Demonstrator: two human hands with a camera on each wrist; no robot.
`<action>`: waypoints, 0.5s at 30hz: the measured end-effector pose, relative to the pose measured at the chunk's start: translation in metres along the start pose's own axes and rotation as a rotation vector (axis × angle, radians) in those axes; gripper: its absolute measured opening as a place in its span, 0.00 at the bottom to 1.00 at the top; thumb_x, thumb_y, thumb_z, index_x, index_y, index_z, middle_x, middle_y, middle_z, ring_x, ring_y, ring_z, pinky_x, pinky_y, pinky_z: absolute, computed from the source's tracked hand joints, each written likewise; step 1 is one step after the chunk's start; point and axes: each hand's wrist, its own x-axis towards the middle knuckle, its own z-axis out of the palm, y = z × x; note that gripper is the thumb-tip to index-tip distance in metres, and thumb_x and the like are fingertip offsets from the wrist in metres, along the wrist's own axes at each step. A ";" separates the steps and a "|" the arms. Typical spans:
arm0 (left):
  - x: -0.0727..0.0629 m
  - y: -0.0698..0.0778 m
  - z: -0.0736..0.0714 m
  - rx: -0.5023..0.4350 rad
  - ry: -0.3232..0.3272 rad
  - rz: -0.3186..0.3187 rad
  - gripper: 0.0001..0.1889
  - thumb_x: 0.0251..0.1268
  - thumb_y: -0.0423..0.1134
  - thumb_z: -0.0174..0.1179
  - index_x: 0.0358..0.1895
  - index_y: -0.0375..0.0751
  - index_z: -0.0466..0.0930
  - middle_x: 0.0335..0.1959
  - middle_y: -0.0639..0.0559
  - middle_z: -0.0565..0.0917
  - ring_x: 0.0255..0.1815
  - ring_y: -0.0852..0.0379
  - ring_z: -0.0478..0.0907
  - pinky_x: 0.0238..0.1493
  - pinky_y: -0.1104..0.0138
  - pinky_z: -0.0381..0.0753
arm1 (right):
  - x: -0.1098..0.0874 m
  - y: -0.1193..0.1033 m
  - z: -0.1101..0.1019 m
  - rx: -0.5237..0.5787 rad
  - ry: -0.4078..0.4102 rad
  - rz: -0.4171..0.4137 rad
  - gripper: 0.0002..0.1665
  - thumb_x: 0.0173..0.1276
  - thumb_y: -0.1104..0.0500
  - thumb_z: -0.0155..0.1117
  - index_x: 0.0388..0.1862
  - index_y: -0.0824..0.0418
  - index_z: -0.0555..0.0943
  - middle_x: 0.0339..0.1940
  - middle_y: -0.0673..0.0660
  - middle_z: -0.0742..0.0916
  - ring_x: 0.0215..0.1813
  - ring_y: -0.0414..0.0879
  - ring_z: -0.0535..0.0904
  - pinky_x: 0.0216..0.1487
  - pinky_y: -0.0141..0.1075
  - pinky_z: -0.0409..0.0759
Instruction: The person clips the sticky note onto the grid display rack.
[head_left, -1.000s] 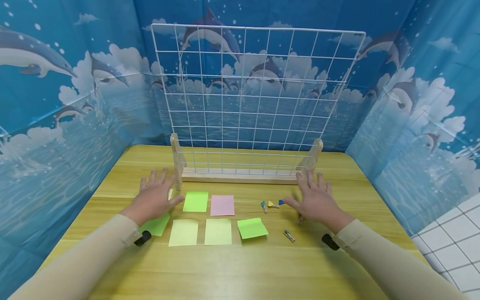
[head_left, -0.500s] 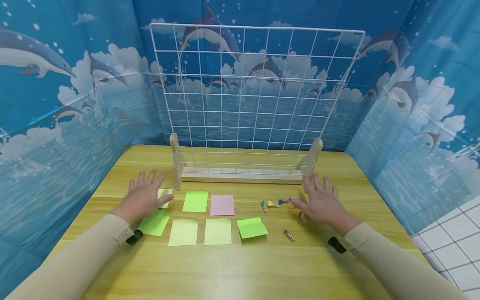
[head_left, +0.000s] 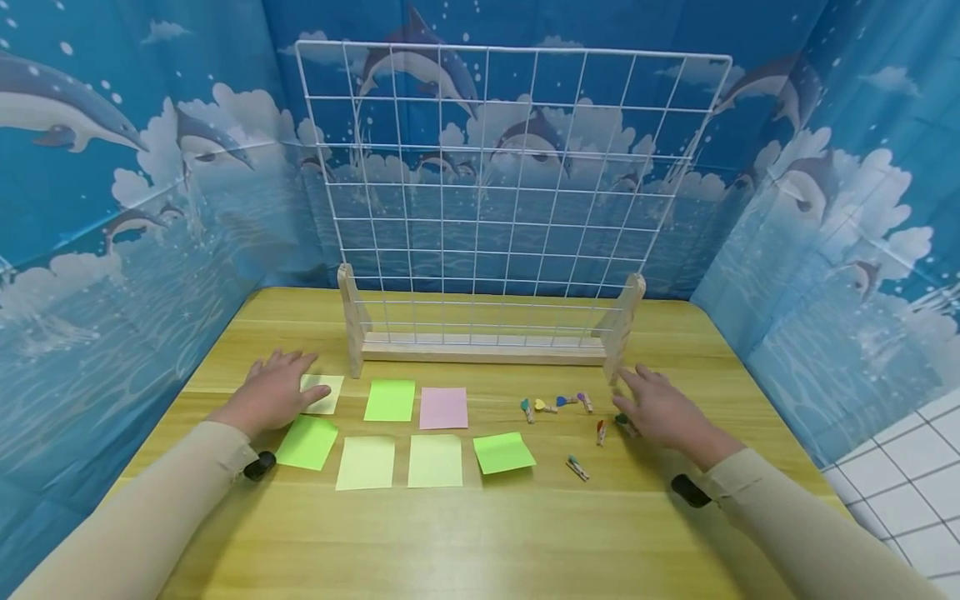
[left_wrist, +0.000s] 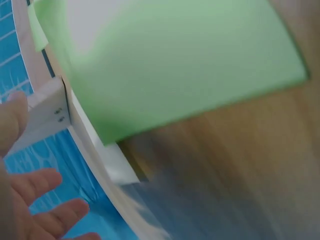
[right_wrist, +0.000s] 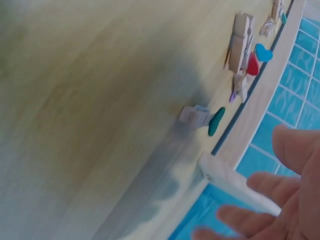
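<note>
My left hand (head_left: 268, 395) hovers over the table's left side, fingers spread and nothing held. It partly covers a pale yellow sticky note (head_left: 328, 395); a bright green sticky note (head_left: 307, 443) lies just below it. In the left wrist view that green note (left_wrist: 195, 65) fills the upper part. On the right, my right hand (head_left: 666, 417) is held above the table, fingers loosely extended, holding nothing. Nearest to it is a small wooden clothespin (right_wrist: 196, 116) with a dark green heart. A red-heart clothespin (head_left: 602, 433) lies left of that hand.
A white wire grid (head_left: 495, 187) stands upright in a wooden base (head_left: 483, 350) at the back. More notes lie in front, including a pink one (head_left: 443, 408) and a tilted green one (head_left: 504, 454). Several clothespins, one with a yellow heart (head_left: 543, 407), lie right of centre.
Both hands have drawn outward, away from each other, and slightly lower in view. The pale yellow note at left and the purple, red and dark green clothespins are now more exposed.
</note>
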 end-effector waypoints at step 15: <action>0.008 -0.018 0.002 0.047 -0.038 -0.001 0.38 0.80 0.56 0.57 0.80 0.31 0.63 0.77 0.26 0.68 0.80 0.22 0.56 0.75 0.23 0.45 | -0.007 0.022 -0.002 0.036 -0.066 0.021 0.26 0.83 0.59 0.56 0.74 0.68 0.75 0.60 0.73 0.87 0.54 0.63 0.87 0.51 0.55 0.86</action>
